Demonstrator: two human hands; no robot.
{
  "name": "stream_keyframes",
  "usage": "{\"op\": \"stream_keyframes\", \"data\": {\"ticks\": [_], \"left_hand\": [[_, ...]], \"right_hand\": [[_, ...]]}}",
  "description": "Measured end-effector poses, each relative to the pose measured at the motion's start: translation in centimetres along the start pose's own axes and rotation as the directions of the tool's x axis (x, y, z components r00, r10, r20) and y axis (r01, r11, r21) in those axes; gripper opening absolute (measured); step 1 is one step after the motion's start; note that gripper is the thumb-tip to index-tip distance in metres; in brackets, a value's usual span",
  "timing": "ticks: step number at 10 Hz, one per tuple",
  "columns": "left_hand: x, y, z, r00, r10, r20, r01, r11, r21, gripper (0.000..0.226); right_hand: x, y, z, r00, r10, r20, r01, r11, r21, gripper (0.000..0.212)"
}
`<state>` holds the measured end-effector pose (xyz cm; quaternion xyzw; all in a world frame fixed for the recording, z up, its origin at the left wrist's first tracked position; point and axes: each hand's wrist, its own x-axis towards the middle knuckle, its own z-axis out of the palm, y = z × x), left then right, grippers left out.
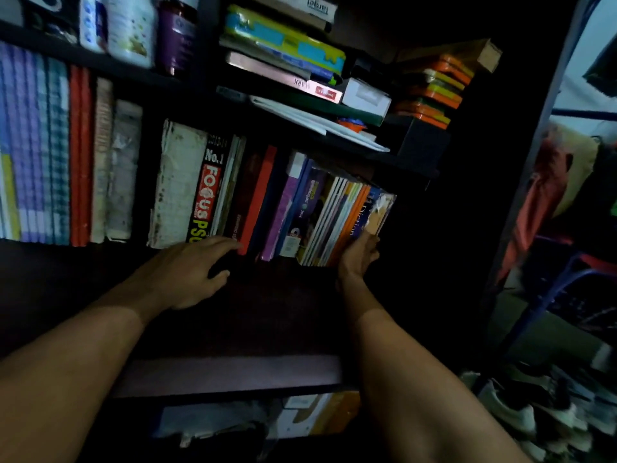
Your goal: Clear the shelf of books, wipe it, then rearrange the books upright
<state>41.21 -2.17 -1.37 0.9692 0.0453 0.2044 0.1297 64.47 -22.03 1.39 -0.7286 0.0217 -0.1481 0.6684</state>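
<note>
1. Shelf (233,315): a dark wooden board in a dim bookcase, its front part bare, with a paler front edge catching a little light.
2. Row of books (267,202): stands on the rear half of the shelf, spines facing outward. The row leans to the right rather than standing truly upright.
3. Thick white book (178,185): the leftmost volume of the row, its spine worn, stained and flaking.
4. Black spine (207,195): just beside the white book, printed with "No.1" and "FOCUS" in red and white.
5. Red spine (257,198): near the middle of the row, flanked by darker maroon and navy volumes, with purple and blue spines to its right.
6. Thin booklets (337,225): a tightly packed group with white, grey and orange edges at the right end.
7. Dictionary (370,212): blue, the outermost book at the right end, its lower cover torn and pale.
8. Left hand (197,272): extended, palm down, fingers straight and loosely together; the fingertips (230,243) touch the bottom edges of the black and maroon spines.
9. Right hand (359,257): set against the right end of the row, fingers curled round the lower corner of the dictionary, thumb on its near side.
10. Neighbouring compartment: blue, purple and red spines (43,145) stand upright to the left, blurred.
11. Upper shelf: stacked flat books (283,45) and orange tins (437,91).
</note>
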Motion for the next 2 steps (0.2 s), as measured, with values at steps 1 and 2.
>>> {"op": "stream_keyframes", "data": {"ticks": [1,2], "left_hand": [[-0.4,-0.1,-0.7,0.99,-0.014,-0.138,0.012,1.0,-0.018,0.058],[-1.0,0.5,-1.4,0.95,-0.154,-0.274,0.104,0.977,-0.188,0.06]], "right_hand": [[-0.8,0.3,0.4,0.996,-0.07,0.059,0.076,0.991,-0.114,0.057],[-2.7,1.0,-1.5,0.967,-0.184,0.177,0.202,0.975,-0.091,0.058]]}}
